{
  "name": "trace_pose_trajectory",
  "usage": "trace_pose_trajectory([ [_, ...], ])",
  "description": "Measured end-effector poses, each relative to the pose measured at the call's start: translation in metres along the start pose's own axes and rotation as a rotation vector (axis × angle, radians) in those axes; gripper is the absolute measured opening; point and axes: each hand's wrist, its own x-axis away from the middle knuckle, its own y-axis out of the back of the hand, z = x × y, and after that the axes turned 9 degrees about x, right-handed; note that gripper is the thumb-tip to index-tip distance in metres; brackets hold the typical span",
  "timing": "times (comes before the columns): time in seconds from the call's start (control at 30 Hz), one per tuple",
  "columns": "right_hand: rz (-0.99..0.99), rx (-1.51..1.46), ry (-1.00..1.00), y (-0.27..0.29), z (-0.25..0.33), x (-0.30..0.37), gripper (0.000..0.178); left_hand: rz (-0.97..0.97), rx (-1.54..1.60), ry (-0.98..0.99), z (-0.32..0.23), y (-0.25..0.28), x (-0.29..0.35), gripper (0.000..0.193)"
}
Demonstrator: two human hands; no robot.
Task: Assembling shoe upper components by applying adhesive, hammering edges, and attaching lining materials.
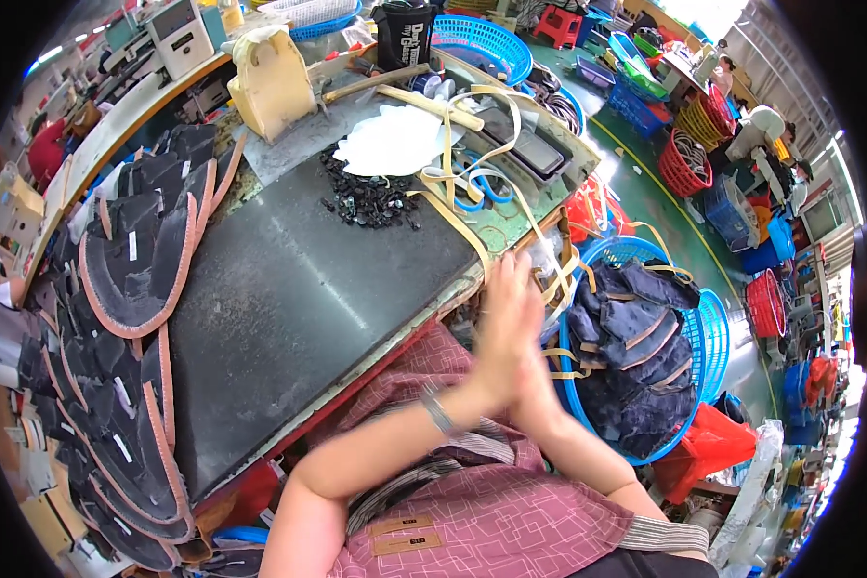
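My left hand (496, 318) and my right hand (535, 371) are pressed palm to palm at the right edge of the dark work surface (289, 289), blurred by motion. I see nothing held between them. A metal bracelet (438, 412) sits on my left wrist. The hands hover above the gap between the table and a blue basket (708, 337) filled with dark fabric shoe pieces with tan strips. Nearest on the table are loose tan strips (453, 183) and a pile of small black parts (366, 197).
Overlapping dark shoe uppers with tan edging (135, 270) line the table's left side. Farther back lie a white sheet (395, 140), a wooden-handled tool (424, 101), a cream block (270, 82) and a black cup (405, 34). Coloured baskets (684, 159) crowd the green floor at right.
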Motion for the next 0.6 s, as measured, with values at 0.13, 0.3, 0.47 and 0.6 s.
trace_pose_trajectory([
  [0.13, -0.235, -0.439, 0.037, 0.043, 0.010, -0.030, 0.082, -0.191, 0.312, 0.300, -0.036, -0.051, 0.031, 0.059],
  [0.3, -0.366, -0.485, -0.111, -0.001, 0.008, 0.007, 0.079, -0.213, 0.392, 0.495, 0.012, -0.026, -0.024, 0.065],
  [0.47, -0.144, -0.613, 0.148, 0.038, -0.009, 0.000, 0.078, -0.192, 0.134, 0.251, -0.026, -0.055, 0.026, 0.061],
  [0.6, -0.267, 0.270, 0.256, 0.035, -0.016, 0.007, 0.084, -0.215, 0.771, 0.481, -0.027, -0.042, 0.018, 0.058],
])
